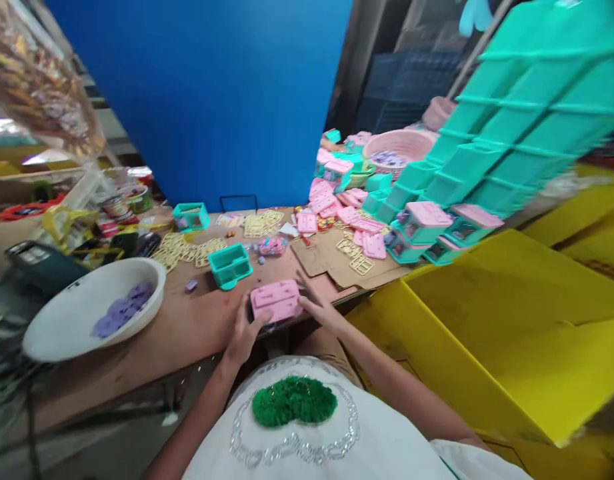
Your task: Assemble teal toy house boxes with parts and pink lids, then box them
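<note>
A small box with a pink lid point(277, 299) is held at the table's front edge, above my lap. My left hand point(244, 339) grips its left side, the thumb lying on the lid's near edge. At the right side, my right hand point(321, 311) has its thumb against the lid's edge and its fingers behind. The box's lower part is mostly hidden. Just beyond my left hand lies an open teal box point(230, 265) with compartments. A packet of small pink and blue pieces point(273, 247) and a small purple piece point(191, 285) lie near it.
A white basin point(151, 293) with purple pieces stands at left. Pale yellow frames point(263, 223) and pink lids point(374, 245) are spread about the table. Teal boxes point(524, 143) are stacked high at right. A yellow carton point(467, 333) stands beside me; a blue panel point(207, 100) rises behind.
</note>
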`<state>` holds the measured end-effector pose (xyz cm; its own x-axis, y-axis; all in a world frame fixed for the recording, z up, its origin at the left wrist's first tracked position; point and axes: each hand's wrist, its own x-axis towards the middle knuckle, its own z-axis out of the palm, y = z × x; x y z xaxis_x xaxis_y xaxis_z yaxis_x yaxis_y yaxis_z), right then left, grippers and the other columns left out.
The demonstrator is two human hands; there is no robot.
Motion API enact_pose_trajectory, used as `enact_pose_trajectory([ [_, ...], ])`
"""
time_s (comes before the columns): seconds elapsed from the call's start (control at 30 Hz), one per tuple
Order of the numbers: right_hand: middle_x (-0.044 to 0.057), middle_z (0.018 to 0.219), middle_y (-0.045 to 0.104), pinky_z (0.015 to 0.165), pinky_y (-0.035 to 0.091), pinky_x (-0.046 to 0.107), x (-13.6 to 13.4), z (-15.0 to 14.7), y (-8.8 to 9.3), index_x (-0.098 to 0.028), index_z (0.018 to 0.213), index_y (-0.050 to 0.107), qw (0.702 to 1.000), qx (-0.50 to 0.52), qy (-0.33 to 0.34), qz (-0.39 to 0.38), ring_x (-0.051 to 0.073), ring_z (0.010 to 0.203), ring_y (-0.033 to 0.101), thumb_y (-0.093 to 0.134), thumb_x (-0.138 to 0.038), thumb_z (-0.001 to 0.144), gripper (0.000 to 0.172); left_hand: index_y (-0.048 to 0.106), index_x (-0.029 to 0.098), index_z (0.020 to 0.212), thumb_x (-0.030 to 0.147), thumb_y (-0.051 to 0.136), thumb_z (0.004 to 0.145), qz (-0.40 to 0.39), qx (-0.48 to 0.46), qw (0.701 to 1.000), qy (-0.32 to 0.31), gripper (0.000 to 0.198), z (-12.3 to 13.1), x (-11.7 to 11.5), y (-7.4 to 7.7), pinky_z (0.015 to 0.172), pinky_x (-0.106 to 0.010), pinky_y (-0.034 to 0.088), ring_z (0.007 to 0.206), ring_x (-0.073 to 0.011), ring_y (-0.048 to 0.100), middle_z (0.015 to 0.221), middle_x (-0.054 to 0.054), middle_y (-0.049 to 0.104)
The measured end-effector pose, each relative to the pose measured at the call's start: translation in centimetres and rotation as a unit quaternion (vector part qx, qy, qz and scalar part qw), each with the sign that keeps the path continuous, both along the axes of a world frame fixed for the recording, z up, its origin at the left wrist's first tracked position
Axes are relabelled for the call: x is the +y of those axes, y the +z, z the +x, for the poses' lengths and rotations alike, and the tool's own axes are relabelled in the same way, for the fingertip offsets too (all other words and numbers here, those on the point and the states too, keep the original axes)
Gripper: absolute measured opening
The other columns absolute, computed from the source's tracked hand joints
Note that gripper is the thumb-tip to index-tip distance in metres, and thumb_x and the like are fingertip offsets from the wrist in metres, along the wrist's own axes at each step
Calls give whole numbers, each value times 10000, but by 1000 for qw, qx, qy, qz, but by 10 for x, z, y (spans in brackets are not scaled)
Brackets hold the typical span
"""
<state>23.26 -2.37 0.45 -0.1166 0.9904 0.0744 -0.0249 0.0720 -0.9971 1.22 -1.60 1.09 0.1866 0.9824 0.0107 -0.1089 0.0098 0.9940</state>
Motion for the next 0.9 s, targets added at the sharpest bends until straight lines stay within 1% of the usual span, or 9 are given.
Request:
enact_pose_trajectory([
  [0.13,71,1511,610,1191,446,461,0,-19,9,-304,1564,545,997,68,-20,-30,292,1375,565,727,-824,793,948,577,281,1373,574,739,890,31,36,998,35,588,0,-3,-6,1154,-424,502,1384,-320,583,1421,-86,644],
  [0.27,82,1440,640,1180,441,466,8,-12,24,-279,1561,541,999,49,-8,-7,282,1318,590,671,-877,791,984,616,265,1323,619,768,837,58,62,995,48,620,6,12,7,1048,-375,575,1257,-304,662,1329,-70,696],
  [0.37,153,1543,530,1231,370,518,12,8,39,-254,1632,433,987,-134,8,83,314,1407,504,716,-868,754,1108,668,236,1244,654,815,735,12,60,996,60,675,17,24,28,1058,-416,572,1267,-333,653,1285,-80,722],
  [0.43,221,1580,452,1232,362,537,14,18,49,-203,1666,365,943,-282,36,175,354,1448,450,817,-802,707,1218,687,226,1212,637,870,649,-29,48,998,32,720,28,31,37,1072,-448,568,1298,-360,640,1287,-93,728],
  [0.5,266,1504,491,1158,443,533,16,25,55,-137,1663,359,891,-388,64,228,380,1384,499,842,-755,720,1226,688,224,1226,633,891,611,-62,31,998,-13,766,39,37,37,1080,-479,568,1314,-380,638,1284,-104,735],
  [0.57,262,1369,572,1046,523,505,16,33,57,-92,1630,404,858,-448,59,245,371,1247,584,812,-724,777,1137,682,239,1266,678,846,664,-76,24,996,-37,764,47,42,29,1133,-506,534,1368,-386,610,1313,-109,729],
  [0.67,220,1274,611,965,557,452,6,58,57,-88,1593,433,851,-459,-24,254,327,1112,633,830,-641,792,1052,663,274,1329,729,745,773,-32,47,997,-58,723,48,51,6,1221,-524,458,1462,-375,537,1436,-105,672],
  [0.8,181,1324,611,1038,524,457,-28,112,67,-153,1573,435,861,-389,-213,250,312,1173,626,828,-548,810,945,684,258,1267,721,752,763,95,138,986,-20,688,28,59,-21,1190,-539,500,1417,-383,566,1452,-110,636],
  [0.9,179,1376,599,1085,496,489,-57,143,71,-187,1568,451,856,-385,-262,224,333,1248,601,807,-546,838,888,724,239,1156,664,711,831,214,221,951,18,535,9,60,-30,1133,-530,551,1290,-354,647,1322,-114,684],
])
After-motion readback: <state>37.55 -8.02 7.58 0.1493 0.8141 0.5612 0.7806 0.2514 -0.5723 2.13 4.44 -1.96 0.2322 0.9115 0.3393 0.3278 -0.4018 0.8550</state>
